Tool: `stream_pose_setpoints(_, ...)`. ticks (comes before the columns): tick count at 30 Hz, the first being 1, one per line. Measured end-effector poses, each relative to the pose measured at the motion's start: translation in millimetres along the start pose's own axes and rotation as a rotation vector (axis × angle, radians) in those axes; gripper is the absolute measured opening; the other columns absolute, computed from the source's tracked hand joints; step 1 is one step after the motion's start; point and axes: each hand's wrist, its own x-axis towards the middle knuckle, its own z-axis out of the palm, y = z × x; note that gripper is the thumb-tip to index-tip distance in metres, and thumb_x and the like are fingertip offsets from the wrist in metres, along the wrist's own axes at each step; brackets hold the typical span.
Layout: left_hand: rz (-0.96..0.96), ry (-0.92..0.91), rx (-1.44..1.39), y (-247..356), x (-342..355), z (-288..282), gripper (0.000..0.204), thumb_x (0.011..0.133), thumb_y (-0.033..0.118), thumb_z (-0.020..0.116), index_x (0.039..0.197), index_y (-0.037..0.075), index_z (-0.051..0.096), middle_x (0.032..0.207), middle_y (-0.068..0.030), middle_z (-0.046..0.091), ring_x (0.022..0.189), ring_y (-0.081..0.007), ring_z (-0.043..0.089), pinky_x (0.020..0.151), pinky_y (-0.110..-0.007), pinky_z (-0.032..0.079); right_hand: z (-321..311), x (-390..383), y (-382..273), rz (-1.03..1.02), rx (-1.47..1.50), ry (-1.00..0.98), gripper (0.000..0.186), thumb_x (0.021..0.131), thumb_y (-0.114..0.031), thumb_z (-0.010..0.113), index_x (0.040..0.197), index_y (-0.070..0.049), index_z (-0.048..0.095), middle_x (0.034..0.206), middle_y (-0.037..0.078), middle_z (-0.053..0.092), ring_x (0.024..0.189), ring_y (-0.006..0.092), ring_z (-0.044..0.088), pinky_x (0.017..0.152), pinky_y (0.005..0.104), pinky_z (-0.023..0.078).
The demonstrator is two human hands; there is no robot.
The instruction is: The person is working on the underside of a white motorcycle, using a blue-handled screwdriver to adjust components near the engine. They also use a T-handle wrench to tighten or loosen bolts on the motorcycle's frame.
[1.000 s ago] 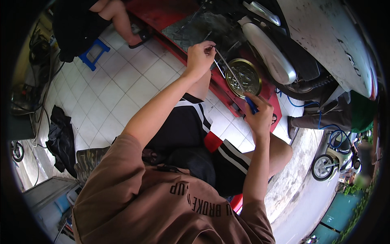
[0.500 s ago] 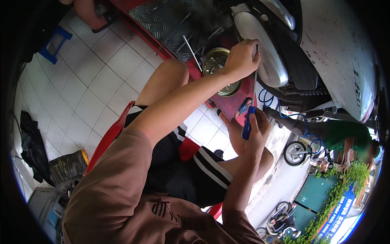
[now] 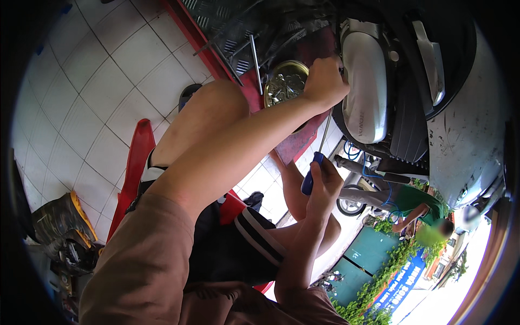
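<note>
My right hand (image 3: 324, 183) is closed around the blue handle of a screwdriver (image 3: 313, 174). The screwdriver's long metal shaft slants up toward my left hand, where its tip is hidden. My left hand (image 3: 326, 82) has curled fingers at the left edge of a silver engine cover (image 3: 364, 89) on a motorbike; whatever they pinch is hidden. Beneath my left forearm and wrist is a round metal tray (image 3: 281, 89) with small shiny metal parts, on a red surface (image 3: 297, 142).
Left of the tray lies a metal rod (image 3: 255, 62) by a red-edged ramp (image 3: 208, 57). The motorbike's grey body panel (image 3: 466, 130) fills the right. A person in green (image 3: 420, 208) bends over beyond it, near a blue hose (image 3: 374, 172). Boots (image 3: 62, 227) stand at lower left.
The view has shifted, so the motorbike appears more upright. The screwdriver's tip end, visible at my left fingers before, is now behind that hand. My right hand keeps its grip on the handle.
</note>
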Motion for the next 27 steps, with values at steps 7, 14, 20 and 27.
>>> stream_pose_setpoints(7, -0.332, -0.096, -0.249, -7, 29, -11, 0.046, 0.074, 0.010, 0.062, 0.117, -0.003, 0.054, 0.079, -0.0209, 0.067, 0.073, -0.0310, 0.067, 0.070, -0.036, 0.054, 57, 17, -39, -0.017, 0.157, -0.099, 0.028, 0.089, -0.007, 0.062, 0.109, 0.013, 0.059, 0.084, 0.008, 0.063, 0.071, 0.0058, 0.054, 0.063, 0.0179, 0.043)
stream_pose_setpoints(14, -0.381, -0.235, -0.168, 0, 36, -28, 0.069, 0.069, 0.012, 0.064, 0.134, 0.002, 0.043, 0.100, -0.0274, 0.065, 0.101, -0.0395, 0.063, 0.090, -0.041, 0.051, 86, 27, -19, -0.073, 0.240, -0.129, 0.026, 0.090, -0.008, 0.062, 0.106, 0.012, 0.059, 0.082, 0.004, 0.061, 0.070, 0.0067, 0.052, 0.058, 0.0201, 0.042)
stream_pose_setpoints(20, -0.487, -0.486, -0.072, 0, 26, -26, 0.071, 0.069, 0.010, 0.060, 0.137, 0.005, 0.040, 0.100, -0.0262, 0.066, 0.096, -0.0362, 0.066, 0.085, -0.039, 0.053, 78, 24, 2, 0.051, 0.324, -0.188, 0.025, 0.093, -0.009, 0.057, 0.109, 0.010, 0.054, 0.095, 0.013, 0.063, 0.082, 0.0174, 0.065, 0.065, 0.0293, 0.057)
stream_pose_setpoints(27, -0.408, -0.600, 0.059, -14, -3, 7, 0.078, 0.065, 0.002, 0.053, 0.141, 0.007, 0.034, 0.069, -0.0169, 0.065, 0.050, -0.0228, 0.062, 0.045, -0.034, 0.049, 73, 19, 33, 0.091, 0.445, -0.130, 0.028, 0.090, -0.005, 0.061, 0.110, 0.013, 0.053, 0.093, 0.012, 0.063, 0.082, 0.0151, 0.062, 0.075, 0.0254, 0.051)
